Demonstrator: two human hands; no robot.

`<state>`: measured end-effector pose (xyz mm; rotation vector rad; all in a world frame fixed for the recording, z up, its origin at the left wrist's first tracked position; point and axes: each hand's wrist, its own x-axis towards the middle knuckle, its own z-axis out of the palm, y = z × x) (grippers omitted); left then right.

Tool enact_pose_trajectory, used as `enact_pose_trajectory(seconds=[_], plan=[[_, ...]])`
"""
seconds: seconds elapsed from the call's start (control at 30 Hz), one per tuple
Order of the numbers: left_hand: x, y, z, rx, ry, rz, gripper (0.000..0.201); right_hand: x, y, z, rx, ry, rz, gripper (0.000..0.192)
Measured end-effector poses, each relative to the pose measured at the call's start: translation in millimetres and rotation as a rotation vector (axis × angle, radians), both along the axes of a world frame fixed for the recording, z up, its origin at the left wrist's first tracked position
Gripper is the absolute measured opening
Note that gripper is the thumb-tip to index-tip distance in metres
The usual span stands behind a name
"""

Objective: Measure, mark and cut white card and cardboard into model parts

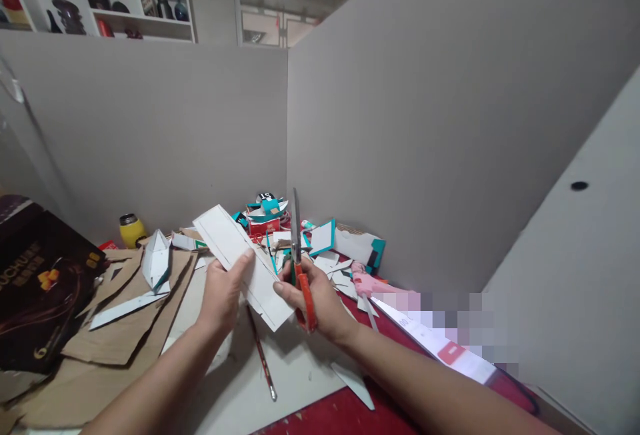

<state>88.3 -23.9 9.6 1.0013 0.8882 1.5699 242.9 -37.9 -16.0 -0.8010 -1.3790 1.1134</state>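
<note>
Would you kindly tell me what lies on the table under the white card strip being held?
Under the white card strip, held by the left hand, a pencil lies on a white sheet. The pencil's upper end is hidden by the strip and hand.

Two bare, sleeveless forearms
</note>
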Motion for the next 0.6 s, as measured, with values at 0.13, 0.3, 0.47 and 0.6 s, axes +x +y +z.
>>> enact_pose_trajectory(seconds=[0.13,0.3,0.47,0.6], plan=[[10.4,-9.3,-7.5,-0.023,0.056,-0.151,0.036,1.6,5.5,-0.6,0.029,0.054,-0.026,0.032],[7.7,-7.9,-7.1,-0.02,0.085,-0.178,0.033,1.3,4.5,2.3,0.034,0.099,-0.029,0.032],[0.8,-2.0,2.9,0.001,0.042,-0.098,0.033,2.6,6.0,5.8,0.019,0.137,-0.018,0.033],[-4.9,2.4,13.7,0.021,-0.001,-0.033,0.034,5.2,12.4,7.5,-0.006,0.126,0.018,0.034]])
